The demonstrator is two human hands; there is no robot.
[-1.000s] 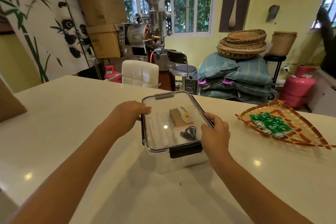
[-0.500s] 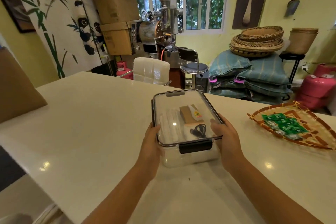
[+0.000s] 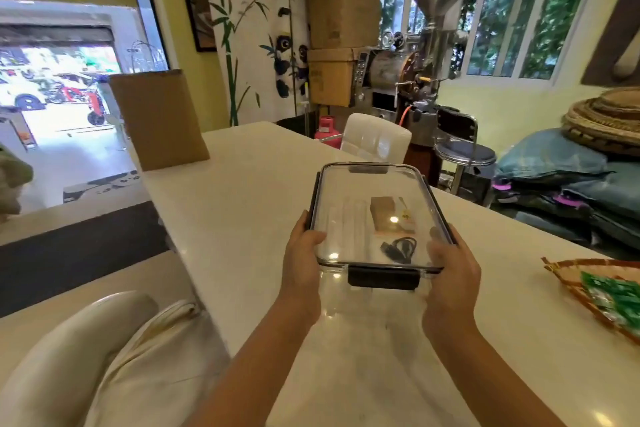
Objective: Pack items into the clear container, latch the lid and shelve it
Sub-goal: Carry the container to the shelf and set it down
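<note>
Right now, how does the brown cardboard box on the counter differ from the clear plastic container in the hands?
The brown cardboard box is opaque and stands untouched at the counter's far left; the clear plastic container shows its contents and is gripped by the left hand and right hand. Both are rectangular.

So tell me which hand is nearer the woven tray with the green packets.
The right hand. It grips the clear container's right side, on the woven tray's side. The left hand grips the container's opposite edge, farther away.
</note>
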